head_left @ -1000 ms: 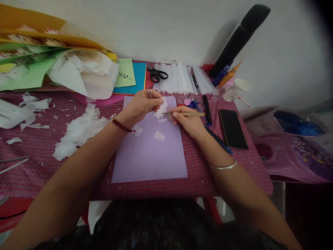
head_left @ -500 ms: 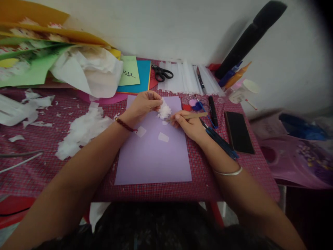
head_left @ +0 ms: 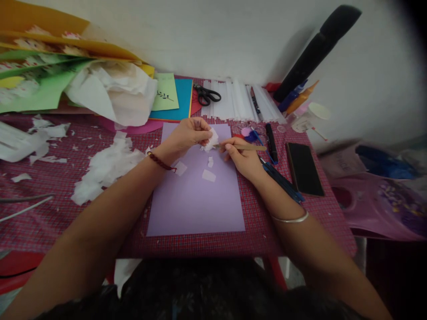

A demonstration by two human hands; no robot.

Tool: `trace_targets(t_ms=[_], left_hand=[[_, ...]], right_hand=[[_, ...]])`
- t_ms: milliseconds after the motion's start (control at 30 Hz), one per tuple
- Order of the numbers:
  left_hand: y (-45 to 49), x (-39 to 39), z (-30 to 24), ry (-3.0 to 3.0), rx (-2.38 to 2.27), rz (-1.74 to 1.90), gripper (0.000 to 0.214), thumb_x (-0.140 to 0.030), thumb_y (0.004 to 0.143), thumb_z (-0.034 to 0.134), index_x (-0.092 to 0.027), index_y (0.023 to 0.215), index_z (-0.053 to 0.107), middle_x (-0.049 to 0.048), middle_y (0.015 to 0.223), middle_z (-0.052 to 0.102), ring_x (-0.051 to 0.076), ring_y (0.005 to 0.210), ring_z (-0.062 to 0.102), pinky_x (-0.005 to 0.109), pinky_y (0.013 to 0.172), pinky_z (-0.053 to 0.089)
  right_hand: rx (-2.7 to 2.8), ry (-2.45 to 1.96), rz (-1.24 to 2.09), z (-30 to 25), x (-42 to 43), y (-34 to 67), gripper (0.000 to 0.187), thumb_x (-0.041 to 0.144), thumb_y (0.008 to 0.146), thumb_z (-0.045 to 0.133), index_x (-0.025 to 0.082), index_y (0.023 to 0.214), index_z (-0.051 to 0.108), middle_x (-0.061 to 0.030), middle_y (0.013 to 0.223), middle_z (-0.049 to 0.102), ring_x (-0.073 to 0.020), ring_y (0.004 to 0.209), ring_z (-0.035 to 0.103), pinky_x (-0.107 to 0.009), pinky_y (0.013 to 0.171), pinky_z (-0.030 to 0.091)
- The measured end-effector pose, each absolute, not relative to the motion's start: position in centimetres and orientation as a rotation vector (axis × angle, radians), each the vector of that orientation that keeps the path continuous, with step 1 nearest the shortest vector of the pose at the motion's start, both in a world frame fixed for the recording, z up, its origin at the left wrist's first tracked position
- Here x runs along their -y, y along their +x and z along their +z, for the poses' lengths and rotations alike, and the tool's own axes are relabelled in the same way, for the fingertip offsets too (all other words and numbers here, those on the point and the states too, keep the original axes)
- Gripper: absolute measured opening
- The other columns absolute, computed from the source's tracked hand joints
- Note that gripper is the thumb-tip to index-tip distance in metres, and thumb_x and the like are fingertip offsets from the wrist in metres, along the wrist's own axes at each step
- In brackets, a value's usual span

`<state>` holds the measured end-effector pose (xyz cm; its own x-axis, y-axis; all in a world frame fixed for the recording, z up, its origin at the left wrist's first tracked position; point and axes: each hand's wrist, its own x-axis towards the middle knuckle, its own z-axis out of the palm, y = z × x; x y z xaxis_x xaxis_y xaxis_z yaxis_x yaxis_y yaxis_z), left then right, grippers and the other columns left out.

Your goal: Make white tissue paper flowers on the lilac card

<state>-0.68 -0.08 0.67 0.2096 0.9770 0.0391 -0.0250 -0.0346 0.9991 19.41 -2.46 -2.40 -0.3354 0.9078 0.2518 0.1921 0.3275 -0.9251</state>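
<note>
White paper bunch (head_left: 211, 140) is up over the far part of the purple sheet (head_left: 196, 209), pinched btwn thumb & fingertips of my L hand (head_left: 191, 135). My R hand (head_left: 243, 156) grips a slim tan tool (head_left: 256, 147) pencil-style, pointed end at the bunch's R edge; can't tell if it's touching or just beside. Both sets of fingers are closed on what they hold.

Under my hands, on the sheet: a small white scrap (head_left: 210, 162), a flat white pc (head_left: 208, 176) just nearer me, & another pale pc (head_left: 180, 168) by my L wrist.

L of sheet: big white paper pile (head_left: 105, 166) on the red checked cloth (head_left: 260, 226). R of sheet, nr my R wrist: blue pens (head_left: 283, 183), then a dark phone (head_left: 305, 169) lying flat; black marker (head_left: 271, 143) a bit farther up.

Back by the wall: blue card (head_left: 182, 98) w/ a lt green card (head_left: 167, 94) partly over it, black-handled scissors (head_left: 207, 95), a row of whitish strips (head_left: 230, 100), paper cup (head_left: 314, 116) tilted at far R.
</note>
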Motion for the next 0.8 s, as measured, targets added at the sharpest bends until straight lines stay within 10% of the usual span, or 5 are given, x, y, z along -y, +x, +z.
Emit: trace_targets(t_ms=[267, 800], left_hand=[[-1.4, 0.9, 1.1, 1.884, -1.057, 0.36, 0.007, -0.008, 0.066, 0.066, -0.015, 0.063, 0.065, -0.0025, 0.054, 0.059, 0.009, 0.049, 0.049, 0.022, 0.049, 0.034], [0.4, 1.2, -0.6, 1.82, -1.514, 0.797, 0.01, -0.01, 0.072, 0.06, -0.016, 0.065, 0.063, 0.0002, 0.064, 0.06, 0.012, 0.059, 0.051, 0.025, 0.057, 0.036]], right_hand=[[1.733, -0.957, 1.099, -2.7, 2.2, 19.6, 0.031, 0.051, 0.092, 0.055, 0.022, 0.099, 0.065, -0.0034, 0.089, 0.067, -0.0131, 0.064, 0.06, -0.031, 0.064, 0.05], [1.442, -1.08, 1.133, -2.5, 2.1, 19.3, 0.03, 0.049, 0.095, 0.048, 0.023, 0.082, 0.058, -0.0001, 0.066, 0.064, -0.0113, 0.052, 0.057, -0.027, 0.053, 0.049]])
